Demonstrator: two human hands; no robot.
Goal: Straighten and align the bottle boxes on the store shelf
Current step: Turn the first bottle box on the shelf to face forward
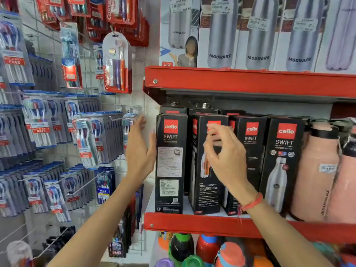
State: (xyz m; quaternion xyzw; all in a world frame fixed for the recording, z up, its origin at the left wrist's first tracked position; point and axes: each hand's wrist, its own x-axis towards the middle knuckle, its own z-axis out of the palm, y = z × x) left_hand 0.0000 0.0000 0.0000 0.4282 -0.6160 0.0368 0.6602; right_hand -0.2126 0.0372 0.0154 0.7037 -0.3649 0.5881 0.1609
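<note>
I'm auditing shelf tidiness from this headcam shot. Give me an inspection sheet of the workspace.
Surface: red metal shelf, middle tier, fully stocked.
Job's things: black cardboard Cello Swift bottle boxes in a front row; leftmost box shows its label side, second box is turned at an angle.
Clutter: pink flasks to the right of the boxes.
Grippers: left hand open beside the leftmost box; right hand open, blurred, before the second box.
Cables: nothing seen.
Surroundings: hanging toothbrush packs on the left; white Modware boxes above.
</note>
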